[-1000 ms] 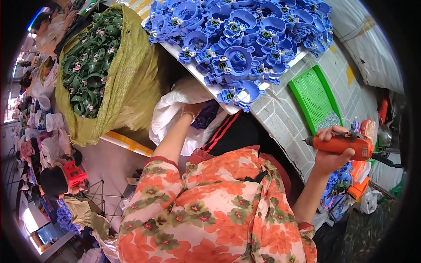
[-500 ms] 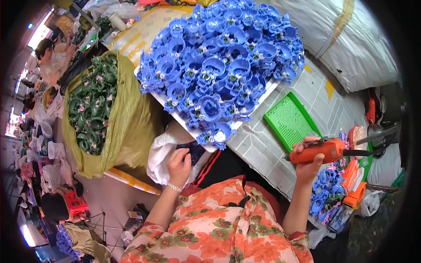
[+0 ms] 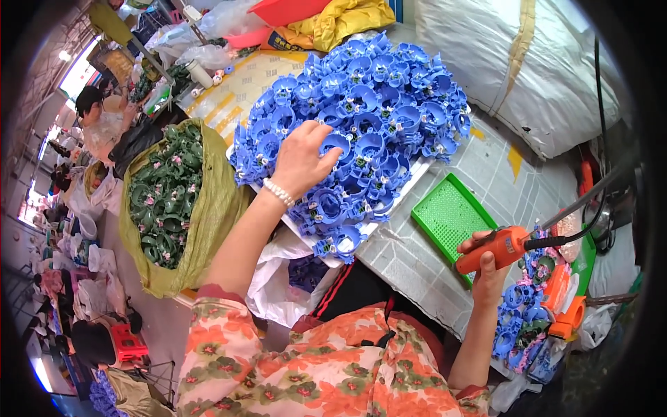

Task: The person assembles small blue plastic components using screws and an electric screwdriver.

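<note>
A large heap of blue plastic cup-shaped pieces (image 3: 368, 97) with small white flowers and green bits lies on a white tray (image 3: 300, 229). My left hand (image 3: 306, 156) is over the left part of this heap, thumb and fingers apart around the rim of one blue piece; no firm hold shows. On the right, my right hand (image 3: 490, 267) grips an orange corded hand tool (image 3: 495, 249). A black cord leaves its right end, while the other end sits over the green perforated basket (image 3: 453, 208).
An open yellow-green sack (image 3: 215, 215) of dark green pieces stands at left. Below the tray hangs a white bag (image 3: 274, 292) with blue pieces inside. More blue pieces (image 3: 514, 299) lie at right. A big white sack (image 3: 528, 69) stands behind; another person (image 3: 104, 118) sits far left.
My left hand has risen from the white bag to the blue heap. The right hand still holds the orange tool, tilted a little differently. The view has shifted slightly.
</note>
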{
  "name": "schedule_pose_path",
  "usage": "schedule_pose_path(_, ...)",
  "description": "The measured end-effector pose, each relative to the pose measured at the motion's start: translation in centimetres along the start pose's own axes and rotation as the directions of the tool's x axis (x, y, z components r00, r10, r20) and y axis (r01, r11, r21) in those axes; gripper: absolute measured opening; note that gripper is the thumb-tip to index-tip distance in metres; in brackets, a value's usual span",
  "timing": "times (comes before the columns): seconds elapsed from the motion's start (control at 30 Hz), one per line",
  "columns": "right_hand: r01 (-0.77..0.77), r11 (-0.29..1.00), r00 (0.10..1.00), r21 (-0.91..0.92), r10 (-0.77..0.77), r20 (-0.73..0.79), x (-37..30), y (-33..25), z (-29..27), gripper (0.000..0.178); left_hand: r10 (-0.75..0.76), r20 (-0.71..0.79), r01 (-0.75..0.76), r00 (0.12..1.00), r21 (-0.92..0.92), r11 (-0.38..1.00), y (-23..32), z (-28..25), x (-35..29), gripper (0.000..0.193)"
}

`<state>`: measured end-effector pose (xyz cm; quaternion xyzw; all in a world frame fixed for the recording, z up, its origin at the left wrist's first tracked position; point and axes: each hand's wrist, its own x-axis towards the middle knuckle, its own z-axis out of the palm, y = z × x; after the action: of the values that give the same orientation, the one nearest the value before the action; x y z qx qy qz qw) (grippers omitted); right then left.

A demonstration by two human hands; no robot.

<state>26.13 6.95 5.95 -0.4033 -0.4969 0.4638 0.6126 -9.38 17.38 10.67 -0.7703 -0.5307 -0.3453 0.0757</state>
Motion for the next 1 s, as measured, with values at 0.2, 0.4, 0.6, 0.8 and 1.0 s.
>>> schedule_pose_path(0.2, -0.074, 0.997, 0.997, 0.03, 0.074, -0.01, -0.8, 0.3, -0.4, 0.063, -0.095, 0.29, 0.007, 0.952, 0.29, 0.957, 0.0, 2.7, 2.4, 0.039)
schedule_pose_path(0.4, -0.083, 0.995, 0.996, 0.049, 0.084, -0.017, -0.8, 0.1, -0.7, 0.064, -0.191, 0.378, 0.04, 0.906, 0.374, 0.926, 0.8, 3.2, 3.0, 0.033)
schedule_pose_path(0.6, -0.101, 0.989, 0.993, 0.109, 0.106, -0.046, -0.8, 0.3, -0.6, 0.065, -0.142, 0.442, -0.003, 0.886, 0.311, 0.95, 0.0, 2.6, 3.3, 0.037)
schedule_pose_path(0.8, -0.099, 0.989, 0.994, 0.108, 0.103, -0.027, -0.9, 0.1, -0.2, 0.065, -0.153, 0.286, 0.092, 0.946, 0.214, 0.972, 1.2, -0.4, 4.7, 0.046)
schedule_pose_path(1.0, -0.102, 0.991, 0.994, 0.089, 0.105, -0.023, -0.3, -0.2, -0.7, 0.066, -0.267, 0.327, 0.329, 0.907, -0.152, 0.932, 4.1, -2.6, 5.4, 0.041)
